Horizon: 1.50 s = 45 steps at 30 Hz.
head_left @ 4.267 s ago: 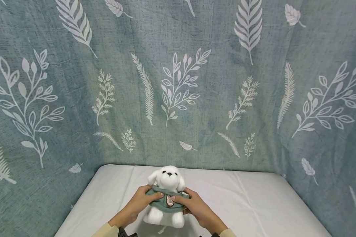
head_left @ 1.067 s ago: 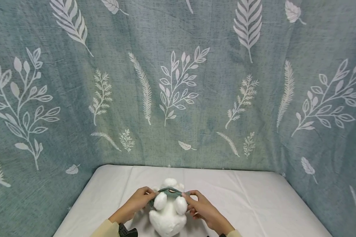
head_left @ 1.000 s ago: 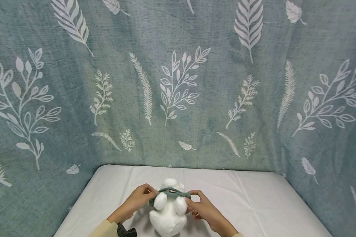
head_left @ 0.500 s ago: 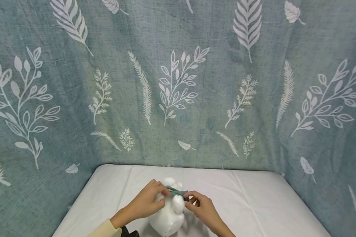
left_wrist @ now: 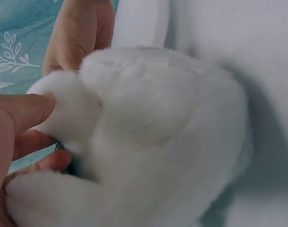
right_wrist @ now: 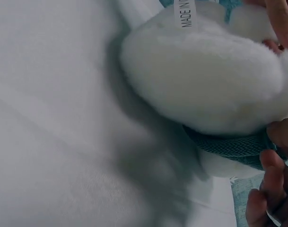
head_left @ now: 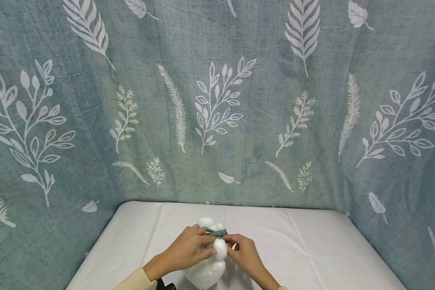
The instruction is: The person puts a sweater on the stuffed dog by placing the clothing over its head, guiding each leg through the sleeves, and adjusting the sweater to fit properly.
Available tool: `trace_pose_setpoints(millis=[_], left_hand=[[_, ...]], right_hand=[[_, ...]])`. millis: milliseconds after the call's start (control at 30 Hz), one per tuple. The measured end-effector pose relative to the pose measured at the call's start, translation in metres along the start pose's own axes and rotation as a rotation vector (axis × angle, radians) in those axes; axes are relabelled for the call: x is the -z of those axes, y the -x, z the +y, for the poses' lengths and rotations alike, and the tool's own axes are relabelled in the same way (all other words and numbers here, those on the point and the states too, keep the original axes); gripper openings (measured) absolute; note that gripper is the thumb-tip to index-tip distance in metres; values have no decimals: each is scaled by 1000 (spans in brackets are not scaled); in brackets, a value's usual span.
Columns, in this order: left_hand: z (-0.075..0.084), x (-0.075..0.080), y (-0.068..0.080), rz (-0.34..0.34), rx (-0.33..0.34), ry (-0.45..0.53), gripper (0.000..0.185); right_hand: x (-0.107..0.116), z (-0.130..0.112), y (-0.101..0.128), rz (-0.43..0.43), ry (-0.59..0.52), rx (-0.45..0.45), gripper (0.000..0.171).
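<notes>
White plush dog [head_left: 207, 269] lying on back at near edge of white table [head_left: 311, 249], legs up, green knit sweater [head_left: 216, 232] bunched high around body. Left hand [head_left: 188, 251] curled round a leg, pinching plush. Right hand [head_left: 243, 251] pinching sweater edge, probably the hem; wrist view partly blurred. Leaf-print curtain [head_left: 217, 100] behind. Risk: sweater snagging on a leg, or toy slipping off table edge if pulled hard.

A white sewn-in tag [right_wrist: 185, 13] on the white plush toy [right_wrist: 205, 80], at the top of the right wrist view, reads "MADE IN"; further text is cut off.
</notes>
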<state>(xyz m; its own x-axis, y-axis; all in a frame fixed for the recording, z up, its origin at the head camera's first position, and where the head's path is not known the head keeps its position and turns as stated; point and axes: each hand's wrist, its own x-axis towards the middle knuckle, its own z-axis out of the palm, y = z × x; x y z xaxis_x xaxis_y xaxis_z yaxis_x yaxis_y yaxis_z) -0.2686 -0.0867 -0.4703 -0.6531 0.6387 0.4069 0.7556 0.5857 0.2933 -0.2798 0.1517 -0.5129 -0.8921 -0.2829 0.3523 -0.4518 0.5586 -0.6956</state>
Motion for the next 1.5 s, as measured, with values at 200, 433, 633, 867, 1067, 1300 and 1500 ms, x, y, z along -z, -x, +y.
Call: trace_pose_setpoints(millis=[200, 433, 633, 867, 1067, 1300, 1500], left_hand=[[3, -4, -2, -48, -24, -140, 42], [8, -5, -7, -76, 40, -261, 44], [15, -7, -13, 6, 84, -333, 38], [19, -16, -18, 120, 102, -461, 36], [19, -27, -20, 222, 122, -528, 33], [16, -31, -24, 311, 97, -546, 28], [16, -24, -22, 313, 90, -431, 48]], right_hand=[[1, 6, 0, -52, -177, -140, 16], [16, 0, 3, -130, -369, -255, 27], [31, -8, 6, -122, -385, -201, 22], [37, -13, 13, -118, -283, -68, 14], [33, -16, 17, -113, -222, 56, 9], [28, -20, 17, -108, -204, 94, 11], [30, -15, 19, -85, -246, -63, 16]])
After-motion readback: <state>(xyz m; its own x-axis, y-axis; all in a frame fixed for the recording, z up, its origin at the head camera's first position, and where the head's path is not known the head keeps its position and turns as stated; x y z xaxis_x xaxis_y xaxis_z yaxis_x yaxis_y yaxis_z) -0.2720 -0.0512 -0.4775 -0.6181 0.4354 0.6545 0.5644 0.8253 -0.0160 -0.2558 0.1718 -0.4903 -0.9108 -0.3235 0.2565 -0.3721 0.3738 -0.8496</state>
